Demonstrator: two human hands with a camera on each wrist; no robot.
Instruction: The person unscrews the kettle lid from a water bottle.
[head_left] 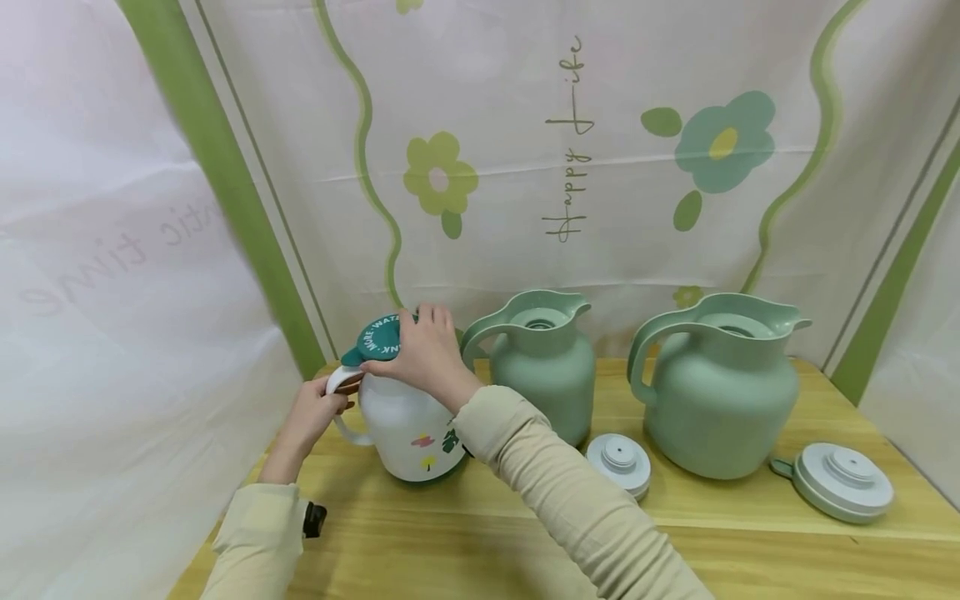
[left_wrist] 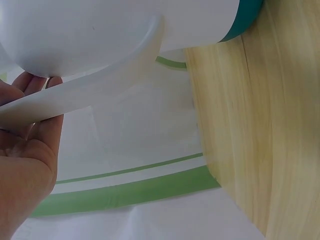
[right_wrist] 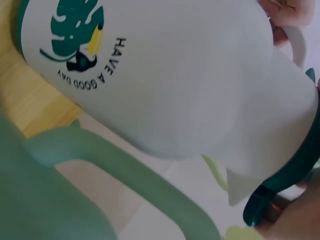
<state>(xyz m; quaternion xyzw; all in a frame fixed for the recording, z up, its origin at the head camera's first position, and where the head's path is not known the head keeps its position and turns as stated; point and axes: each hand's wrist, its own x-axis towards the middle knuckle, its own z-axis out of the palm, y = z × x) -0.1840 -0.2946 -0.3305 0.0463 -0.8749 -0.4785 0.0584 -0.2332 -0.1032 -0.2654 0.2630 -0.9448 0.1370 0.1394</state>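
Observation:
A white jug (head_left: 397, 421) with printed leaves and a toucan stands at the left of the wooden table, its base dark green. My left hand (head_left: 311, 417) grips the jug's white handle (left_wrist: 95, 90), fingers passing through the loop. On top sits a dark green lid (head_left: 378, 340) with white lettering and a tab over the handle. My right hand (head_left: 431, 354) holds this lid from above, thumb near the tab and fingers over the far side. In the right wrist view the lid's rim (right_wrist: 295, 162) lies against the jug's mouth, with part of the hand dark and cut off.
Close to the right stands a green jug (head_left: 543, 375) without a lid, its handle beside the white jug. Another lidless green jug (head_left: 720, 408) stands farther right. Two lids, one round (head_left: 618, 462) and one with a tab (head_left: 843, 482), lie upside down on the table (head_left: 420, 542).

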